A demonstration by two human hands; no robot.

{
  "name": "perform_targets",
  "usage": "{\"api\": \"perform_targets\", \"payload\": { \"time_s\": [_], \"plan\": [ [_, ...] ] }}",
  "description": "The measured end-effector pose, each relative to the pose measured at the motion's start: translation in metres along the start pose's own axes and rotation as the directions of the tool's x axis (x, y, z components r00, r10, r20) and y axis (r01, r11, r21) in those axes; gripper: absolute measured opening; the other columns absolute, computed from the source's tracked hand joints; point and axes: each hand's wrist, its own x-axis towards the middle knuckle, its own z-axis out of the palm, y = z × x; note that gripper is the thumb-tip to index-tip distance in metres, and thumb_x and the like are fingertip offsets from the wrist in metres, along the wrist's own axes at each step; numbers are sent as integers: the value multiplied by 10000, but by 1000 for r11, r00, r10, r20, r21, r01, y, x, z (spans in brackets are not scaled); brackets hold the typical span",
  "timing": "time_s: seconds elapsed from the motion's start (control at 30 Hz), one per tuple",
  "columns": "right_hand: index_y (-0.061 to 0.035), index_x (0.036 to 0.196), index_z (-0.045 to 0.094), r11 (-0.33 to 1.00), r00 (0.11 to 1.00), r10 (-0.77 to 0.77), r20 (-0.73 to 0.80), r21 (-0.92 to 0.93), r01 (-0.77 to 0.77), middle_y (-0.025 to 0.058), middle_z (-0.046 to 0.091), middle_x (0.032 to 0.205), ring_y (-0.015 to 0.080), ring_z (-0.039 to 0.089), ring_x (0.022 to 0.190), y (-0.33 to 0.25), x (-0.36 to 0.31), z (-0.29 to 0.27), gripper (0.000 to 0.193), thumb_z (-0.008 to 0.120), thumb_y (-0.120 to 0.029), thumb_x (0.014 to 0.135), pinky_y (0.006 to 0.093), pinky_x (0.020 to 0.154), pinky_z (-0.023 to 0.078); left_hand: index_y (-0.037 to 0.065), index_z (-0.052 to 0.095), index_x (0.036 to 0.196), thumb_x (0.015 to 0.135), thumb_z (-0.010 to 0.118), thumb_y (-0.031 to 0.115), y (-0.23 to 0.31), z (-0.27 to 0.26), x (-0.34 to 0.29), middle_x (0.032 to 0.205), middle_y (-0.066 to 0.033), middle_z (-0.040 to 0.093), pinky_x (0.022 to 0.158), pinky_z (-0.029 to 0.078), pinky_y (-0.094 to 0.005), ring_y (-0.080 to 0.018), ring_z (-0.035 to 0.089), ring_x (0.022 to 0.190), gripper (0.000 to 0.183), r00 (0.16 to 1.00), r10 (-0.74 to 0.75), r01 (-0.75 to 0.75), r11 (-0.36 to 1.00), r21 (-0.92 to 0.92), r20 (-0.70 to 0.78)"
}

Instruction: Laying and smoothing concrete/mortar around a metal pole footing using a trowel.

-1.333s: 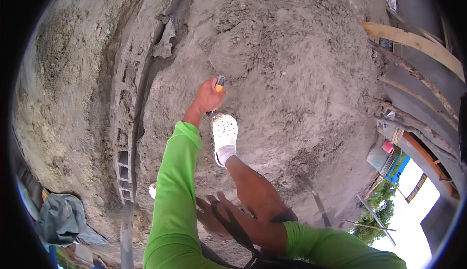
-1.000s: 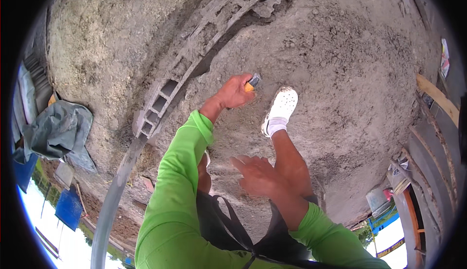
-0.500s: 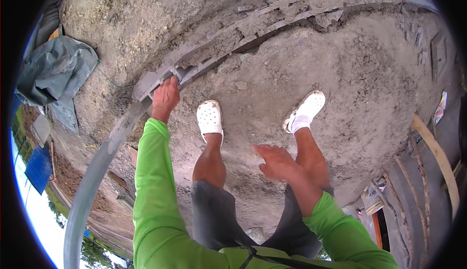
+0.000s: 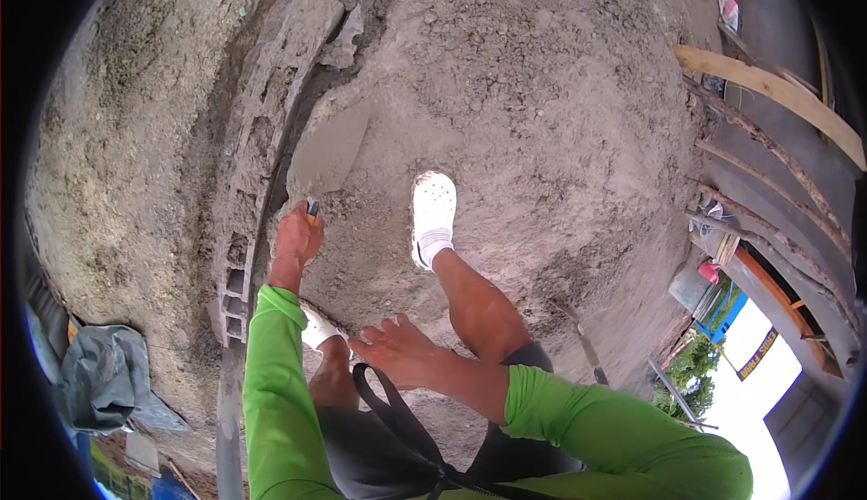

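Tight grip: our left hand [image 4: 299, 234] wraps a short handle [image 4: 312, 212], yellow with a darker end, just right of the hollow-block row [image 4: 248, 170]. Our right hand [image 4: 394, 350] hangs loosely spread near one white shoe [image 4: 318, 327].

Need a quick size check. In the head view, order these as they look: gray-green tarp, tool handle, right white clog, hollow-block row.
1. Hollow-block row
2. Gray-green tarp
3. Right white clog
4. Tool handle, visible part only; the left hand covers some of it.
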Motion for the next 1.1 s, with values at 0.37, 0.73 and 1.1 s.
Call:
{"api": "perform_targets", "payload": {
  "time_s": [0.37,0.73,1.1],
  "plan": [
    [-82,1194,575,927,941,-246,-233,-340,158,157,524,1216,343,505,1116,50,-41,-2,387,563,-231,837,551,915,352,-52,525,911,744,629,134,258,133,158,779,-225,622,672,512,-422,-350,639,752,270,928,345,-288,905,-313,142],
    [-91,1294,497,985,994,-112,-11,-135,110,161,525,1211,352,539,1067,28,-27,-32,451,516,-245,870,561,895,361,-14,551,913,730,665,178,195,76,105,809,-251,611,702,482,-430,-415,599,782,289,859,513,-462,788,-407,17],
    [-142,1420,336,990,964,101,247,-116,-74,136,413,1389,348,463,1197,-6,25,24,650,524,-115,798,531,1011,330,30,499,874,725,653,187,-54,-8,-73,697,-196,551,603,440,-426,-406,541,669,266,913,409,-344,782,-520,11]
  ]
}}
